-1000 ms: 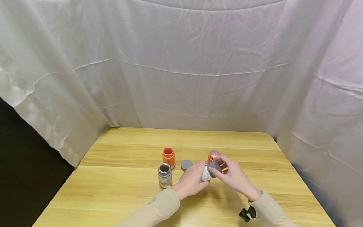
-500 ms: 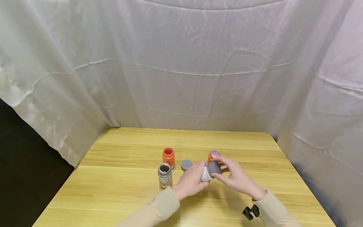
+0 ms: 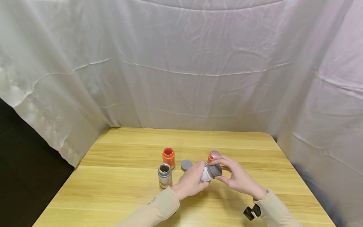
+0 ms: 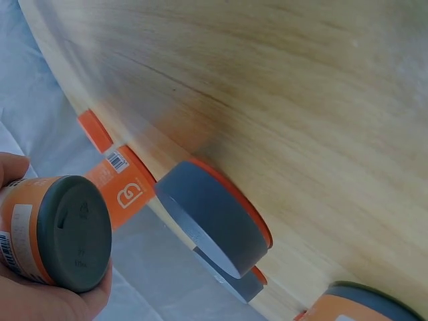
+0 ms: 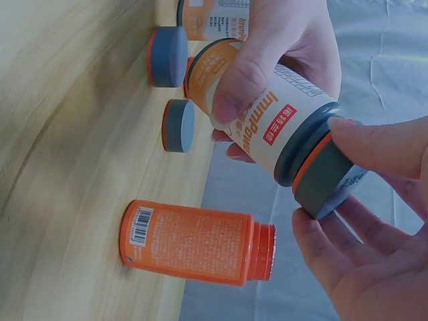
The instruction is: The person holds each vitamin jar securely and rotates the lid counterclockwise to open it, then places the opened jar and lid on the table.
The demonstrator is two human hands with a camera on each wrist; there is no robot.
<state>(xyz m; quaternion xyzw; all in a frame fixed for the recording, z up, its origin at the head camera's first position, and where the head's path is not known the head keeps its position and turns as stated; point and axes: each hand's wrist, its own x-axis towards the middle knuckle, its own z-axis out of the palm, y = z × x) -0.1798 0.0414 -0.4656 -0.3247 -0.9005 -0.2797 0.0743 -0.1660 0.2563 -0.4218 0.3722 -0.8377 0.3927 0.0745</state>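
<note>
In the head view my left hand (image 3: 191,179) grips a supplement bottle (image 3: 206,174) with a white and orange label, tilted toward the right. The thumb and fingers of my right hand (image 5: 381,221) pinch the grey screw cap (image 5: 328,175) at the bottle's mouth. An orange rim of the cap shows beside the bottle's grey neck; whether the threads engage I cannot tell. In the left wrist view the bottle's dark base (image 4: 75,233) faces the camera. Just beyond my right fingers an orange bottle (image 5: 190,242) stands with a foil-like top.
To the left stand an uncapped orange bottle (image 3: 168,158) and an uncapped grey bottle (image 3: 165,176). On the wooden table (image 3: 113,195) lie two loose grey caps with orange rims, one cap (image 5: 168,57) beside the other cap (image 5: 179,126). A pale curtain (image 3: 181,94) hangs behind.
My right fingers have shifted around the cap and the right wrist has moved slightly right. The cap's tilt has changed, with its orange rim now showing. The left hand has stayed in place.
</note>
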